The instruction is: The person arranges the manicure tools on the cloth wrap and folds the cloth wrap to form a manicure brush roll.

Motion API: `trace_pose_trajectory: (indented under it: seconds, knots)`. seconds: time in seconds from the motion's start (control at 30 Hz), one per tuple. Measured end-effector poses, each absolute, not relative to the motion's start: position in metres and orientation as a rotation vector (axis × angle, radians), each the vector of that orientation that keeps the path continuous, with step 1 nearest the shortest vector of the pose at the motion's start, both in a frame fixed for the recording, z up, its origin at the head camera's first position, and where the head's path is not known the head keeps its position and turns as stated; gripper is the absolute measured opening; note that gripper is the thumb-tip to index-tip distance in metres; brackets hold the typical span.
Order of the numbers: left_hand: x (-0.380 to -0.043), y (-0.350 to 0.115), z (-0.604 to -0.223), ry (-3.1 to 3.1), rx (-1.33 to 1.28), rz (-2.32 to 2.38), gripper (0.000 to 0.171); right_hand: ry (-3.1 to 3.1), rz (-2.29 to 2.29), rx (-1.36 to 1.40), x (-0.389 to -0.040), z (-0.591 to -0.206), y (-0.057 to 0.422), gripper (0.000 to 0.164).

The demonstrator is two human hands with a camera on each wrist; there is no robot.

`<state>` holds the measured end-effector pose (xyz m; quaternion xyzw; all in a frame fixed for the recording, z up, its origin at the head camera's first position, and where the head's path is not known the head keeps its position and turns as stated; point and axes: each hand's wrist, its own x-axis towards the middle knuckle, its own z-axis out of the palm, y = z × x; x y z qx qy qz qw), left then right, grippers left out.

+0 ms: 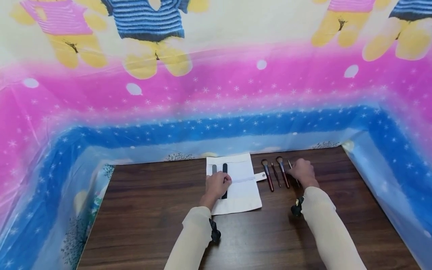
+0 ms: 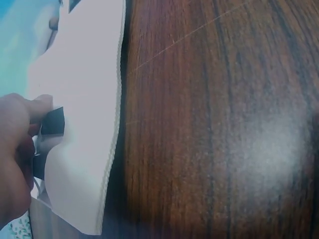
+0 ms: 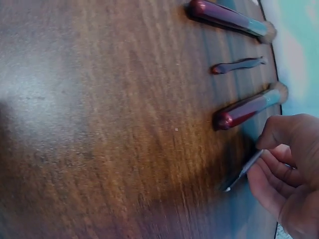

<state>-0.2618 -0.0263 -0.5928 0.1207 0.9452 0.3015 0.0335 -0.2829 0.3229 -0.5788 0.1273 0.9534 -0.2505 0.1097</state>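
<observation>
With our right hand (image 1: 303,172) we pinch a slim silvery stick-shaped tool (image 3: 245,171); our left hand (image 1: 216,185) pinches a flat white fabric pouch (image 1: 241,193).

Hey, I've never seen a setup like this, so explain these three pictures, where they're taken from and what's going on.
There's no robot here: someone works bare-handed. The wide picture comes from a camera worn on the head; the other two come from black wrist cameras. On the wood-grain table, two makeup brushes lie beside a white pouch, with a slim tool between them. A black strip and a grey strip show on the pouch. The left hand pinches the pouch; the right hand pinches a thin metal tool.
</observation>
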Motion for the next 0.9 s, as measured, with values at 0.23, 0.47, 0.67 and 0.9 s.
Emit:
trace_pose_trajectory:
  seconds: [0.23,0.47,0.67,0.9]
  knots:
    - [-0.261,-0.027,-0.594,2.896,0.372,1.005,0.012,2.755,-0.945,0.432,-0.278,-0.581,0.332,0.036]
    - [-0.263,-0.027,-0.593,2.904,0.373,0.957,0.011,2.751,-1.205,0.525,-0.278,-0.576,0.324,0.034]
    - [-0.266,-0.027,-0.59,2.895,0.376,0.862,0.012,2.731,-1.428,0.48,-0.285,-0.567,0.306,0.033]
    - [-0.267,-0.027,-0.586,2.866,0.382,0.854,0.014,2.597,-1.603,0.365,-0.294,-0.557,0.272,0.033]
